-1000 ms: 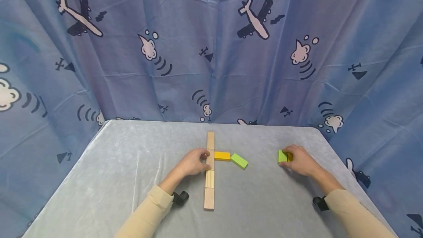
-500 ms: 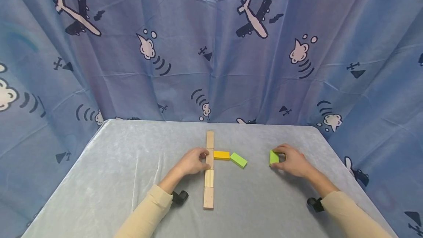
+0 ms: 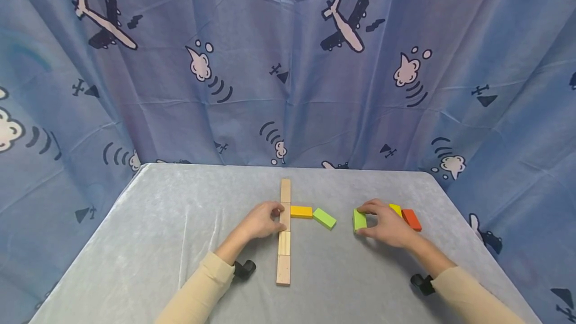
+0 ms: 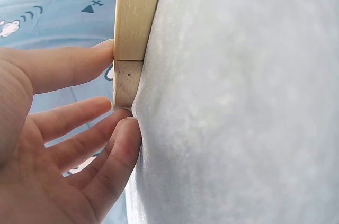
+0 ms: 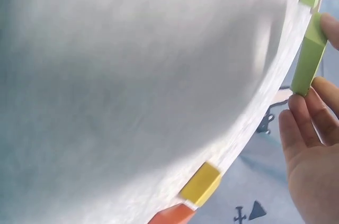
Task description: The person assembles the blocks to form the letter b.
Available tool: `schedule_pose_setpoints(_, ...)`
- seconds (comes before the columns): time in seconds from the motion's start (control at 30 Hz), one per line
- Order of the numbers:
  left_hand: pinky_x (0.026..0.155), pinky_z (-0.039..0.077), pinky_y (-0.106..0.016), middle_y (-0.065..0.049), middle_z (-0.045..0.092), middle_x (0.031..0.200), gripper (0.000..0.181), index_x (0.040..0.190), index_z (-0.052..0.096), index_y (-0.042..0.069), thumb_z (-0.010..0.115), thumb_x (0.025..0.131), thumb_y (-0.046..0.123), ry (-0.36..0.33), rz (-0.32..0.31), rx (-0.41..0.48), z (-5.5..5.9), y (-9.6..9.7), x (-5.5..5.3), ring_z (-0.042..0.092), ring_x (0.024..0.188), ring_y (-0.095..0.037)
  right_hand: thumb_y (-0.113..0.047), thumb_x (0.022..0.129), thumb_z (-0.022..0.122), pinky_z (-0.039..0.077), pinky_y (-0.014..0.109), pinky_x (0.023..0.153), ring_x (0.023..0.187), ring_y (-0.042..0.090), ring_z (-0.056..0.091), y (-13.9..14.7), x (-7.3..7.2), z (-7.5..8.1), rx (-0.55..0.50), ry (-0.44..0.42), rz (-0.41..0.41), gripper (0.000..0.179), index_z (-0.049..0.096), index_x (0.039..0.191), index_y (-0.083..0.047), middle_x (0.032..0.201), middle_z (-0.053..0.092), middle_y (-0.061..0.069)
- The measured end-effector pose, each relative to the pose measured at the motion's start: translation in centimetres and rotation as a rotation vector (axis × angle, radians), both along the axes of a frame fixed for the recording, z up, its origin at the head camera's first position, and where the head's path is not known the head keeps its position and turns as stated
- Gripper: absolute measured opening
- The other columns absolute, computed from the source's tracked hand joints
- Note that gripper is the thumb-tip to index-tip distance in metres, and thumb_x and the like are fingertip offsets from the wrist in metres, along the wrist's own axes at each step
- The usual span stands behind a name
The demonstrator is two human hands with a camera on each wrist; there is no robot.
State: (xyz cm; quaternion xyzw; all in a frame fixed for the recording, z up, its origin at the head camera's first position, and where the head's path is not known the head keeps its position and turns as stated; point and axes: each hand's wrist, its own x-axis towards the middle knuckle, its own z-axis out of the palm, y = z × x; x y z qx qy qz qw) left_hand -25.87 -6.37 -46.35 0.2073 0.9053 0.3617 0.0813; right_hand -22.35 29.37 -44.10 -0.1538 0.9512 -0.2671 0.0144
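My right hand (image 3: 388,225) pinches a light green block (image 3: 359,220) between thumb and fingers at its ends. In the right wrist view, that green block (image 5: 309,59) is seen with its long side between thumb and fingers. Left of it, a second green block (image 3: 324,218) lies askew, close to the end of a yellow-orange block (image 3: 301,212). The orange one meets a straight row of plain wooden blocks (image 3: 284,243) at its side. My left hand (image 3: 261,221) rests beside that row, thumb and fingertips touching its left side; the fingers look relaxed in the left wrist view.
Behind my right hand lie a yellow block (image 3: 395,209) and a red-orange block (image 3: 411,219). A pale grey cloth (image 3: 202,199) covers the table. A blue curtain (image 3: 243,114) printed with airplanes hangs behind the table's far edge.
My right hand has moved left with the green block, uncovering the yellow and red-orange blocks. The left hand stays in place beside the wooden row.
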Motion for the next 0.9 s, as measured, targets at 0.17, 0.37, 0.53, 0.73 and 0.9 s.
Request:
schedule_pose_setpoints(0.17, 0.086, 0.051, -0.042, -0.011, 0.066, 0.11, 0.046, 0.124, 0.066, 0.0, 0.082, 0.084, 0.015, 0.0, -0.003, 0.005, 0.0, 0.0, 0.1, 0.061, 0.097, -0.024, -0.023, 0.081, 0.086, 0.048, 0.056, 0.098, 0.116, 0.034, 0.058, -1.1, 0.7, 0.2, -0.003, 0.01, 0.038, 0.053, 0.067, 0.127, -0.003, 0.127, 0.06, 0.011)
schedule_pose_setpoints(0.37, 0.085, 0.051, -0.041, -0.01, 0.066, 0.109, 0.045, 0.124, 0.066, 0.001, 0.082, 0.084, 0.015, 0.002, 0.001, -0.001, 0.1, 0.0, 0.1, 0.06, 0.096, -0.023, -0.023, 0.081, 0.087, 0.048, 0.055, 0.099, 0.117, 0.032, 0.058, -2.3, 1.3, 0.2, -0.014, 0.003, 0.067, 0.053, 0.067, 0.127, -0.005, 0.128, 0.059, 0.008)
schedule_pose_setpoints(0.53, 0.085, 0.051, -0.042, -0.011, 0.067, 0.108, 0.045, 0.122, 0.067, 0.0, 0.083, 0.082, 0.014, 0.017, -0.004, 0.007, 0.0, 0.0, 0.1, 0.061, 0.095, -0.024, -0.026, 0.08, 0.087, 0.048, 0.053, 0.098, 0.115, 0.029, 0.059, -2.8, 1.8, 0.1, 0.01, 0.009, 0.091, 0.054, 0.068, 0.126, -0.005, 0.125, 0.06, 0.005)
schedule_pose_setpoints(0.73, 0.085, 0.051, -0.042, -0.012, 0.066, 0.108, 0.045, 0.122, 0.066, 0.0, 0.083, 0.082, 0.014, 0.006, 0.004, 0.007, 0.0, 0.1, 0.1, 0.06, 0.095, -0.023, -0.031, 0.079, 0.088, 0.048, 0.052, 0.098, 0.114, 0.027, 0.059, -3.2, 2.2, -0.2, 0.019, 0.0, 0.127, 0.055, 0.068, 0.124, -0.006, 0.124, 0.06, 0.004)
schedule_pose_setpoints(0.9, 0.086, 0.051, -0.043, -0.012, 0.067, 0.108, 0.045, 0.122, 0.067, 0.0, 0.083, 0.082, 0.014, 0.007, 0.002, 0.01, 0.0, 0.1, 0.1, 0.061, 0.096, -0.024, -0.03, 0.079, 0.088, 0.047, 0.051, 0.097, 0.113, 0.025, 0.058, -3.6, 2.3, -0.6, 0.022, -0.006, 0.162, 0.054, 0.068, 0.124, -0.007, 0.123, 0.061, 0.002)
